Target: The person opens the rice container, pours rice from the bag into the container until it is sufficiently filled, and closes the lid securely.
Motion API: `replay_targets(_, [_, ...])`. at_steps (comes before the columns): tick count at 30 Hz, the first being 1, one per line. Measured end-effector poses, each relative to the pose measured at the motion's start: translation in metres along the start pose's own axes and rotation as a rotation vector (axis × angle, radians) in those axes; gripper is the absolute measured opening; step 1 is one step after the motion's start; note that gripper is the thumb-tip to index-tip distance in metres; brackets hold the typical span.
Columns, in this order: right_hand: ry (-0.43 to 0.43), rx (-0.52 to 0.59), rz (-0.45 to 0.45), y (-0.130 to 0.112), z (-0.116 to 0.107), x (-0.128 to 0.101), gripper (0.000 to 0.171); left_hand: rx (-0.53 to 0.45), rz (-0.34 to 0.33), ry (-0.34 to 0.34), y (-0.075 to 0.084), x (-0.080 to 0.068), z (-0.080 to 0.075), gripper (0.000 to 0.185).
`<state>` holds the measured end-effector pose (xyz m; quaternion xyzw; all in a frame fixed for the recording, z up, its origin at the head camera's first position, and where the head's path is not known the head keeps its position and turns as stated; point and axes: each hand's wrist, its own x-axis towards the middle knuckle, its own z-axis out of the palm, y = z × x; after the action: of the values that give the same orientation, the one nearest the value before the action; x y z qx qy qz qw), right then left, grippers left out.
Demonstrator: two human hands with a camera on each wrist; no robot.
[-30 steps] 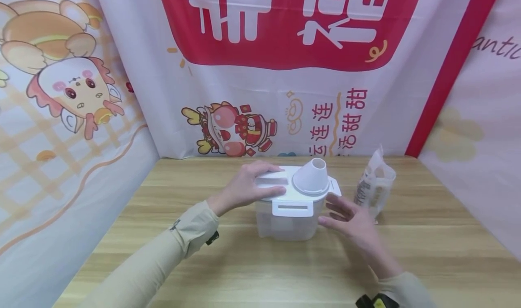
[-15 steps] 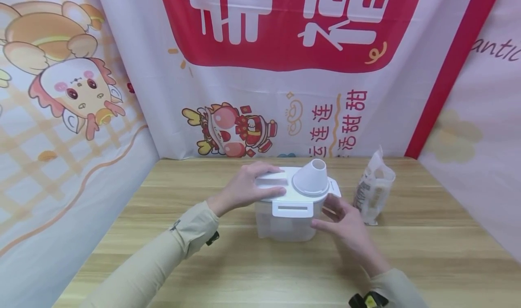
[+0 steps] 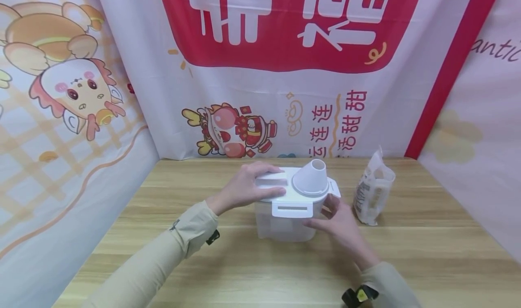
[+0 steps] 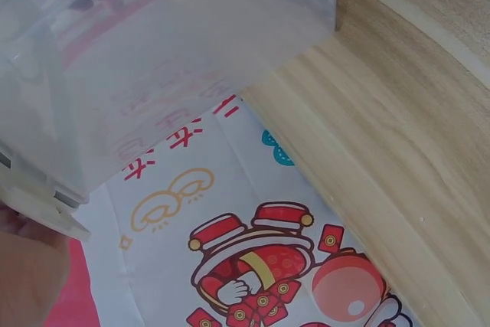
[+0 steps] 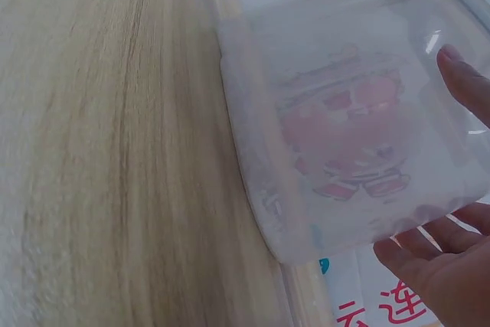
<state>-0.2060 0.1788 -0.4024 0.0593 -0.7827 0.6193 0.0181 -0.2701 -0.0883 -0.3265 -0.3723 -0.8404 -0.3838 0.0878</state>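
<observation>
A translucent plastic storage container (image 3: 281,226) with a white lid stands on the table. A white cone-shaped cap (image 3: 311,179) tops the lid's right half, and a clip flap (image 3: 292,209) sticks out at the front. My left hand (image 3: 248,183) grips the raised handle on the lid's left half, thumb in front and fingers behind. Around the right side of the container my right hand (image 3: 342,222) holds the clear body. In the right wrist view its thumb (image 5: 463,78) lies on one wall and its fingers (image 5: 436,246) lie along another.
A clear plastic bag (image 3: 372,195) with dark print stands upright right of the container, a short way from my right hand. The wooden table (image 3: 228,267) meets a printed fabric backdrop (image 3: 228,82) at the back. More fabric hangs at both sides.
My right hand has moved left and closed in on the container's right side, its thumb sliding further across the front. The left hand and the container have stayed in place.
</observation>
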Motion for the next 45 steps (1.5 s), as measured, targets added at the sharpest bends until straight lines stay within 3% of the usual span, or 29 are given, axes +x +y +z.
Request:
replay_targets(14, [0.023,-0.026,0.012,0.004,0.001,0.003,0.102,0.017,0.053,-0.040,0.003,0.002,-0.005,0.050])
replay_targets(25, [0.025,-0.022,0.008,0.005,0.000,0.003,0.104,-0.036,0.099,0.075,0.009,0.003,-0.001,0.042])
replay_targets(36, [0.026,-0.008,0.017,0.004,0.002,0.003,0.103,-0.110,0.015,0.093,0.012,0.006,-0.001,0.040])
replay_targets(45, [0.032,0.018,0.023,0.006,0.002,0.004,0.103,-0.126,0.106,0.136,0.010,0.010,0.000,0.032])
